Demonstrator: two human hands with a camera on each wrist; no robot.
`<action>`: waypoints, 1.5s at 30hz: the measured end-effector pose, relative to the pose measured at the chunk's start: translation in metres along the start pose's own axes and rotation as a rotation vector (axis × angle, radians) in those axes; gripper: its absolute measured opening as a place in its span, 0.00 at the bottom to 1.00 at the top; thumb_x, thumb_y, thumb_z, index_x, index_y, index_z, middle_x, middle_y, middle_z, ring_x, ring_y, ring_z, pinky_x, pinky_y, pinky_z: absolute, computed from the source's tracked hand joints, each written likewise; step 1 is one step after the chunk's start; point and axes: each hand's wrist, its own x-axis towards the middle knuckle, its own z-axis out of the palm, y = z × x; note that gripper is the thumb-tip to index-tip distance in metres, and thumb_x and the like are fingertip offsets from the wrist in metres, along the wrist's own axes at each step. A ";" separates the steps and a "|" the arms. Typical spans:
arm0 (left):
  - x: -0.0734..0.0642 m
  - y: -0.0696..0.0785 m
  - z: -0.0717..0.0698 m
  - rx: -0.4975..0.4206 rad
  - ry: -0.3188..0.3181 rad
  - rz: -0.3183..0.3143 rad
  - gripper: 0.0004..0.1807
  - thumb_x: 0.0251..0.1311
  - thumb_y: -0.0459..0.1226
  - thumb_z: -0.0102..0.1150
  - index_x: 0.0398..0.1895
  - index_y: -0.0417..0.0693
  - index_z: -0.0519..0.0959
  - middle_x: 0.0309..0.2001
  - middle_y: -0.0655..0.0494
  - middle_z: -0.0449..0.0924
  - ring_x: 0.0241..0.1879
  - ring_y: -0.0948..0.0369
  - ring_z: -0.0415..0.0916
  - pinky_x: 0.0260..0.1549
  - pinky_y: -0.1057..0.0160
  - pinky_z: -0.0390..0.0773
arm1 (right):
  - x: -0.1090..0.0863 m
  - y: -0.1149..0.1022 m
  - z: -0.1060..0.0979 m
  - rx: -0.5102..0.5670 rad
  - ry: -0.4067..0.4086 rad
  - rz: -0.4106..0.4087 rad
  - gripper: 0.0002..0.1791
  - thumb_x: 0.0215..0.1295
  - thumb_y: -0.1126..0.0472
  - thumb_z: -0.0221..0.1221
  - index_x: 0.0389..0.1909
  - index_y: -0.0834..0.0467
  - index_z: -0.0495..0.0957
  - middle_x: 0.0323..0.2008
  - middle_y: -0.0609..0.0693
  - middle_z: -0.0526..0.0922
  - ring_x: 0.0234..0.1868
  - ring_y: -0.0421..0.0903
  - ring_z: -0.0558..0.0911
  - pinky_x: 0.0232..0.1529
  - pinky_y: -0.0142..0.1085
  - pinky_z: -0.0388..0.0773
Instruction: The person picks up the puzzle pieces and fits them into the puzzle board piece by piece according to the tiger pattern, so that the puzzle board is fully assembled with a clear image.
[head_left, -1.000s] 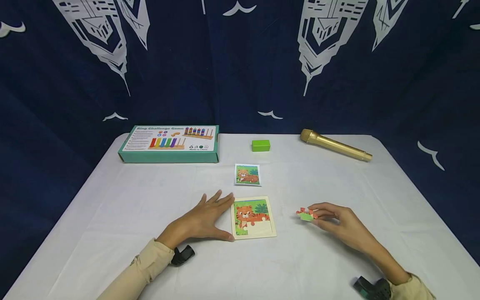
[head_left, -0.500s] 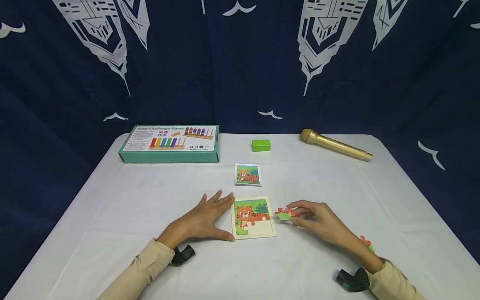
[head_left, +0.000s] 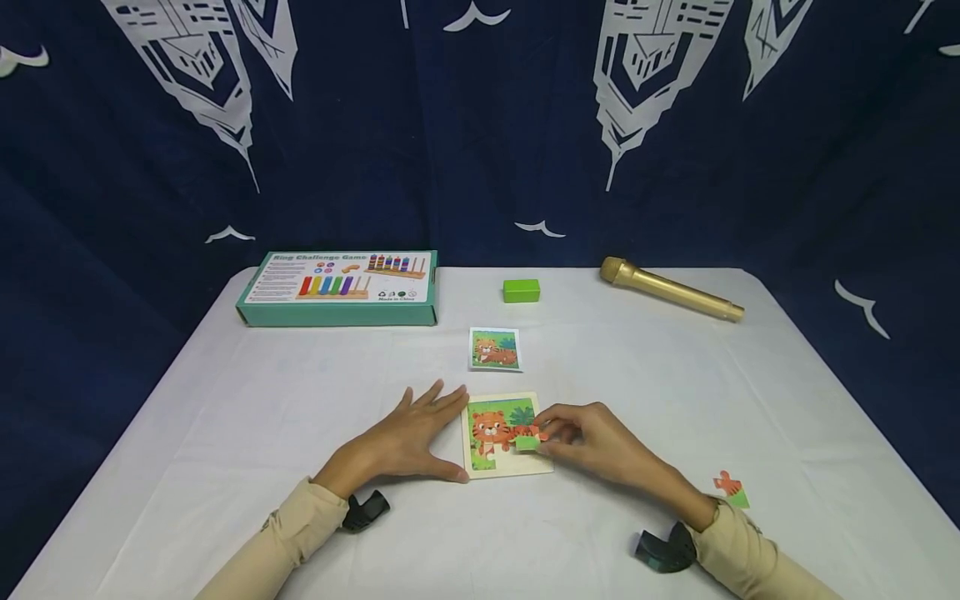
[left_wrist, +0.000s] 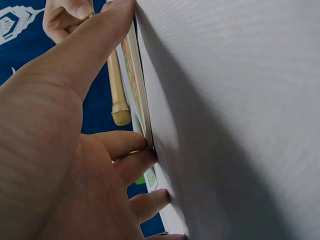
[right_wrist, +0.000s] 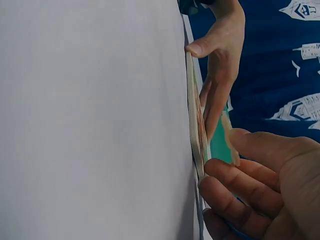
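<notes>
A square puzzle board (head_left: 480, 473) with a tiger picture lies on the white table, partly filled with pieces. Along its left edge rests my left hand (head_left: 408, 433), fingers spread, with the thumb at the near corner and fingertips at the far one. My right hand (head_left: 600, 442) pinches a red and green puzzle piece (head_left: 527, 442) between thumb and fingers over the board's right half. In the right wrist view that piece (right_wrist: 231, 140) is seen edge-on, raised off the board (right_wrist: 193, 115). Another puzzle piece (head_left: 731, 489) lies on the table beside my right forearm.
Behind the board lies a small tiger picture card (head_left: 495, 349). Farther back are a green block (head_left: 521, 291), a teal Ring Challenge Game box (head_left: 337, 313) at left and a gold microphone (head_left: 671, 289) at right. A dark blue curtain hangs behind the table.
My right hand has moved left with the puzzle piece, from the table right of the board to above it. The other piece by my forearm has come into view. My left hand stays still.
</notes>
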 end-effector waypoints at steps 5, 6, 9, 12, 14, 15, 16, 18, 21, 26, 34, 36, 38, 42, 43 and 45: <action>-0.001 0.000 -0.001 0.000 0.005 0.004 0.59 0.42 0.62 0.69 0.74 0.45 0.55 0.75 0.56 0.49 0.75 0.49 0.36 0.68 0.36 0.36 | 0.007 -0.004 0.007 0.002 -0.023 -0.042 0.12 0.56 0.59 0.68 0.41 0.56 0.83 0.28 0.38 0.83 0.27 0.31 0.76 0.28 0.28 0.75; -0.001 0.000 -0.001 -0.002 0.008 0.007 0.59 0.42 0.62 0.70 0.74 0.45 0.55 0.75 0.55 0.50 0.75 0.49 0.36 0.68 0.36 0.36 | 0.008 -0.005 0.008 0.004 -0.028 -0.047 0.12 0.56 0.59 0.68 0.41 0.57 0.84 0.28 0.38 0.83 0.27 0.31 0.75 0.27 0.28 0.74; -0.001 0.000 -0.001 -0.003 0.010 0.008 0.59 0.42 0.62 0.70 0.74 0.45 0.55 0.75 0.55 0.50 0.75 0.49 0.36 0.68 0.36 0.36 | 0.010 -0.006 0.011 0.009 -0.045 -0.051 0.13 0.56 0.60 0.68 0.42 0.58 0.84 0.28 0.38 0.83 0.27 0.32 0.75 0.27 0.28 0.74; -0.001 0.000 -0.001 0.002 0.010 0.006 0.59 0.42 0.63 0.69 0.74 0.45 0.55 0.75 0.55 0.50 0.75 0.50 0.36 0.68 0.36 0.36 | 0.011 -0.007 0.014 0.011 -0.056 -0.056 0.13 0.56 0.60 0.68 0.42 0.59 0.84 0.28 0.39 0.83 0.27 0.31 0.75 0.28 0.27 0.74; -0.001 0.000 -0.001 0.006 0.009 0.002 0.59 0.42 0.63 0.69 0.74 0.46 0.55 0.75 0.56 0.50 0.75 0.50 0.36 0.68 0.36 0.36 | 0.012 -0.009 0.015 0.010 -0.056 -0.061 0.13 0.56 0.59 0.69 0.42 0.58 0.84 0.27 0.38 0.82 0.27 0.31 0.75 0.28 0.28 0.74; -0.001 0.000 -0.001 0.009 0.008 0.001 0.60 0.41 0.63 0.69 0.74 0.46 0.55 0.75 0.56 0.50 0.75 0.50 0.36 0.68 0.37 0.36 | 0.012 -0.009 0.015 0.010 -0.056 -0.065 0.13 0.56 0.59 0.69 0.41 0.58 0.84 0.27 0.38 0.82 0.27 0.31 0.75 0.28 0.28 0.74; -0.001 0.000 -0.001 0.010 0.007 -0.001 0.60 0.41 0.63 0.69 0.74 0.46 0.55 0.75 0.56 0.49 0.75 0.51 0.36 0.68 0.37 0.36 | 0.012 -0.010 0.016 0.008 -0.054 -0.068 0.13 0.55 0.58 0.69 0.41 0.58 0.84 0.27 0.38 0.82 0.26 0.31 0.75 0.28 0.27 0.74; 0.000 -0.001 -0.001 0.012 0.005 -0.003 0.60 0.41 0.64 0.69 0.74 0.46 0.54 0.75 0.56 0.49 0.75 0.51 0.36 0.68 0.37 0.36 | 0.013 -0.011 0.016 0.003 -0.054 -0.077 0.13 0.55 0.58 0.69 0.41 0.58 0.84 0.26 0.37 0.82 0.26 0.31 0.74 0.27 0.27 0.73; 0.000 -0.001 -0.001 0.014 0.005 -0.003 0.60 0.41 0.64 0.69 0.74 0.46 0.54 0.75 0.56 0.49 0.75 0.51 0.36 0.68 0.37 0.36 | 0.014 -0.012 0.018 -0.011 -0.055 -0.082 0.13 0.54 0.58 0.70 0.40 0.57 0.84 0.25 0.36 0.81 0.25 0.31 0.73 0.25 0.26 0.71; 0.000 -0.002 0.000 0.013 0.005 -0.002 0.60 0.41 0.64 0.69 0.74 0.46 0.54 0.75 0.56 0.49 0.75 0.50 0.36 0.68 0.36 0.36 | 0.015 -0.013 0.020 -0.026 -0.065 -0.080 0.11 0.54 0.60 0.70 0.39 0.58 0.84 0.24 0.36 0.80 0.23 0.30 0.71 0.22 0.26 0.70; 0.000 -0.002 0.000 0.009 0.009 0.000 0.60 0.41 0.63 0.69 0.74 0.46 0.54 0.75 0.56 0.49 0.75 0.50 0.36 0.68 0.36 0.36 | 0.014 -0.017 0.020 -0.054 -0.082 -0.085 0.10 0.55 0.61 0.69 0.38 0.58 0.83 0.23 0.36 0.78 0.23 0.29 0.71 0.22 0.25 0.71; 0.000 -0.002 0.000 0.010 0.008 -0.001 0.60 0.41 0.64 0.69 0.74 0.46 0.54 0.75 0.56 0.49 0.75 0.50 0.36 0.68 0.36 0.36 | 0.014 -0.017 0.020 -0.063 -0.085 -0.076 0.10 0.55 0.61 0.69 0.39 0.58 0.83 0.23 0.36 0.77 0.23 0.29 0.71 0.22 0.25 0.71; 0.000 -0.002 0.000 0.014 0.007 -0.001 0.60 0.41 0.64 0.69 0.75 0.47 0.54 0.75 0.57 0.49 0.75 0.51 0.36 0.68 0.37 0.36 | 0.013 -0.018 0.020 -0.074 -0.084 -0.068 0.10 0.55 0.61 0.69 0.38 0.58 0.83 0.23 0.35 0.77 0.22 0.29 0.71 0.22 0.25 0.71; 0.001 -0.002 0.001 0.016 0.007 0.000 0.60 0.42 0.64 0.69 0.74 0.46 0.54 0.75 0.56 0.49 0.75 0.50 0.36 0.68 0.37 0.36 | 0.013 -0.018 0.020 -0.088 -0.077 -0.071 0.10 0.55 0.62 0.69 0.38 0.59 0.83 0.22 0.35 0.77 0.21 0.29 0.70 0.21 0.25 0.70; 0.001 -0.002 0.001 0.014 0.008 0.002 0.59 0.42 0.64 0.69 0.74 0.46 0.55 0.75 0.56 0.50 0.75 0.50 0.36 0.68 0.36 0.36 | 0.013 -0.019 0.020 -0.087 -0.077 -0.073 0.10 0.55 0.62 0.68 0.38 0.59 0.83 0.22 0.35 0.77 0.21 0.29 0.70 0.21 0.25 0.70; 0.001 -0.002 0.001 0.012 0.008 0.005 0.59 0.42 0.63 0.69 0.74 0.45 0.55 0.75 0.55 0.50 0.75 0.49 0.36 0.68 0.36 0.37 | 0.012 -0.019 0.020 -0.084 -0.078 -0.078 0.10 0.55 0.62 0.68 0.38 0.59 0.83 0.22 0.36 0.77 0.21 0.28 0.70 0.21 0.25 0.70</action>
